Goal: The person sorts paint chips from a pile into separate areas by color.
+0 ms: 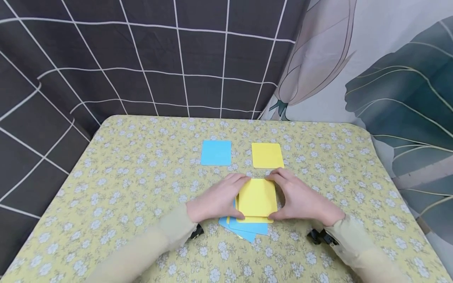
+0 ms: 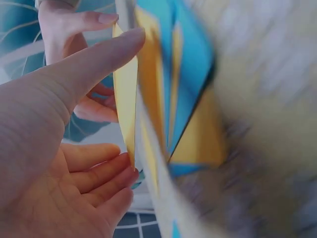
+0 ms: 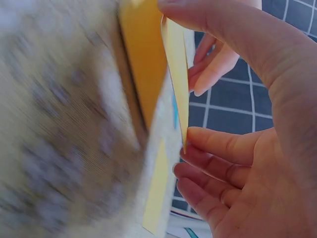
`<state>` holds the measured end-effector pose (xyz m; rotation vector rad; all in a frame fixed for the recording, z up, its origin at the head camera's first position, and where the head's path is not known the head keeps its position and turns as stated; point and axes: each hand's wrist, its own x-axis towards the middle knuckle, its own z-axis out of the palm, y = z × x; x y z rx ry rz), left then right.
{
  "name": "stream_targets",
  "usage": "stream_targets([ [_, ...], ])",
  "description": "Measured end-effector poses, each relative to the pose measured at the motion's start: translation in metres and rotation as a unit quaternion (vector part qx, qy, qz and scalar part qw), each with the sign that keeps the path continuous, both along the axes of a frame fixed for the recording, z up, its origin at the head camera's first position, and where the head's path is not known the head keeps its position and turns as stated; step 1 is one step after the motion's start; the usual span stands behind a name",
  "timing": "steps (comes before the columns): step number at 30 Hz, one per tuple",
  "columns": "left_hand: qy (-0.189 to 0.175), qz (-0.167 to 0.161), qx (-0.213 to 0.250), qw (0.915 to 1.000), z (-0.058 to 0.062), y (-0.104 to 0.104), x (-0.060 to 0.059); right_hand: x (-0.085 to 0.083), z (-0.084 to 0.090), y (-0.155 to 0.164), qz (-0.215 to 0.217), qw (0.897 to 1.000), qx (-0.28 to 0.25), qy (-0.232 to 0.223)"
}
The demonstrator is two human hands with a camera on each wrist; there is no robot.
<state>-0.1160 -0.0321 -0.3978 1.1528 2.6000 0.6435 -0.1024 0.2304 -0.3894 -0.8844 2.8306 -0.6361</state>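
Observation:
Both hands hold a yellow square card by its opposite sides. At its left edge, my left hand pinches it between the thumb below and fingertips above. My right hand grips the right edge in the same way. Both wrist views show the card edge-on, raised over the loose pile beneath. That pile mixes yellow and blue cards, fanned unevenly toward me and partly hidden by the held card and the left hand.
Beyond the hands, a single blue card lies at left and a single yellow card at right. Floral cloth covers the table. A dark grid-patterned curtain hangs behind, with a leaf-printed curtain at right.

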Motion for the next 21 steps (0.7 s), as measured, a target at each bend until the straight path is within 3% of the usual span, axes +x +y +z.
stream_targets([
  [13,0.030,0.017,0.007,0.9994,0.036,0.025,-0.090,-0.077,0.035,0.016,-0.041,0.999,-0.007,0.020],
  [17,0.034,0.021,0.006,0.9992,0.041,0.036,-0.114,-0.099,0.039,0.023,-0.059,0.998,-0.006,0.007],
  [21,0.008,0.030,-0.005,0.9995,0.038,0.047,-0.128,-0.113,0.039,0.028,-0.074,0.997,0.008,-0.015],
])
